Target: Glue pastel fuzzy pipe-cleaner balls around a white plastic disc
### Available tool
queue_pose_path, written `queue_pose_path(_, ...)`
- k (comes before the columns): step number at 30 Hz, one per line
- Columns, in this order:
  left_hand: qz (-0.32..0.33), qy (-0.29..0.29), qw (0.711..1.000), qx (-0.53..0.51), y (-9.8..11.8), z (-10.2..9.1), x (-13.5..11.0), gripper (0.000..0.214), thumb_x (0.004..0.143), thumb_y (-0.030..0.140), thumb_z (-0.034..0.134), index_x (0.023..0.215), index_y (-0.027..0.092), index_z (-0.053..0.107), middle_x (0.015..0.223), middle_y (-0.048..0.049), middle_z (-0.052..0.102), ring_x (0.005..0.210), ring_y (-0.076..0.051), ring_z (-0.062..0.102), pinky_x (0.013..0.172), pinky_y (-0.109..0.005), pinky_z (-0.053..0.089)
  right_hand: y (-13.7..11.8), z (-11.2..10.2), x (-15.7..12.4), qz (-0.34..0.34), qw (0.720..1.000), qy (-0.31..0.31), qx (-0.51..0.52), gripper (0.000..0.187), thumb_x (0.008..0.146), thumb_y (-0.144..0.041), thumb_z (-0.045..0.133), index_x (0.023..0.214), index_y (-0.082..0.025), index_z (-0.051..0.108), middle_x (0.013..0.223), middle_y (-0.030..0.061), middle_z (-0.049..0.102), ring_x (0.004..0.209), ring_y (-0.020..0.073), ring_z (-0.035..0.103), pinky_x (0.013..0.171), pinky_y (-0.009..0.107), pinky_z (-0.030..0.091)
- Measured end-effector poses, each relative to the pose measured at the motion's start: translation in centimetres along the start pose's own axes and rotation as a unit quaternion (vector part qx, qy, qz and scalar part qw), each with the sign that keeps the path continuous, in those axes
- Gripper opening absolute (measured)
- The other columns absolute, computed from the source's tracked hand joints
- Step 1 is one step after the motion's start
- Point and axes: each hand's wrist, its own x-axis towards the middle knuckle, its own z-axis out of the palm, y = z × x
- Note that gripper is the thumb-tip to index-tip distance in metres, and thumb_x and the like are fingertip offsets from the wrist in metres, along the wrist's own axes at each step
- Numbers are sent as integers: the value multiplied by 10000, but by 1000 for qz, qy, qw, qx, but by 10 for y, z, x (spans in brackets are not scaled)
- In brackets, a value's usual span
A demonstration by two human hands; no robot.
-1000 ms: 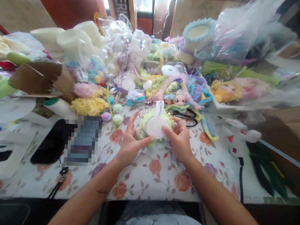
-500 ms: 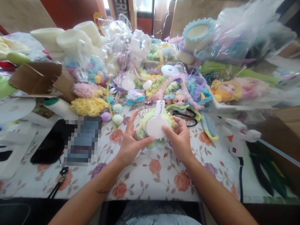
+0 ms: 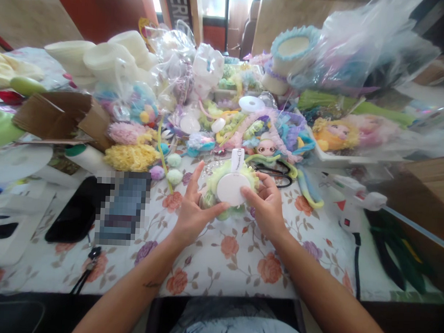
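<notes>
Between both hands is a ruffled yellow-green craft piece (image 3: 216, 173) with a round white disc (image 3: 231, 189) on the side facing me. A white fabric tag (image 3: 237, 160) with small dark lettering sticks up from its top edge. My left hand (image 3: 192, 209) grips the left side, thumb along the disc's lower edge and index finger raised. My right hand (image 3: 268, 203) holds the right side, its thumb pressed on the disc and its fingers curled behind the ruffle. The far side of the piece is hidden. Just behind it lie black-handled scissors (image 3: 280, 174), partly covered.
A glue gun (image 3: 353, 197) with a long glue stick lies at the right, near green-handled pliers (image 3: 398, 253). Two phones, one a black phone (image 3: 78, 209), lie at the left. Pompoms (image 3: 174, 176), yarn, a doll face (image 3: 266, 148) and a cardboard box (image 3: 62, 118) crowd the back.
Almost nothing differs. Both hands keep the same hold on the ruffled piece, and its tag sits at a very slightly different angle.
</notes>
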Motion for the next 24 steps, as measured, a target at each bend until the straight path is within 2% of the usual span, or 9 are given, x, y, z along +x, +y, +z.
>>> queue_pose_path(7,19,8,999,31,1,1,-1,1146,672,280,855,1561,281,132,1045,-80,744,657,-149,668,520,-217,565,-1,2,-1,1,1000,0,11,417,717,-338,801,1041,-244,557,833,-32,707,677,121,643,565,210,518)
queue_pose_path(11,43,8,998,51,-2,2,0,1104,695,326,837,1555,284,146,1043,-76,742,697,-177,691,527,-238,580,-1,2,-1,6,1000,2,16,422,713,-344,804,1040,-242,557,852,-26,718,683,129,650,562,214,516)
queue_pose_path(14,54,4,997,52,-5,2,1,1092,695,349,834,1547,301,154,1107,-81,725,815,-220,713,600,-284,609,0,2,-1,8,1000,3,19,425,711,-344,806,1041,-242,557,851,-27,719,689,133,653,570,216,518)
queue_pose_path(18,57,1,998,32,-6,1,2,1008,715,340,820,1528,301,226,1363,-116,591,1068,-263,663,815,-341,598,0,2,0,15,1000,2,26,430,716,-349,802,1049,-239,553,861,-22,717,684,132,651,564,217,518)
queue_pose_path(21,30,-30,999,-9,-4,0,4,1026,728,315,810,1542,265,188,1315,-125,623,1100,-276,651,869,-357,576,-1,3,-1,2,1000,10,7,445,724,-368,790,1069,-237,542,897,-4,717,708,146,658,561,227,522)
queue_pose_path(24,4,-47,998,-46,-4,-2,5,1028,729,296,809,1544,243,185,1249,-108,664,1098,-257,653,880,-323,566,-2,5,-3,-9,1000,24,-17,460,723,-394,783,1077,-238,533,910,6,713,720,162,663,553,239,527)
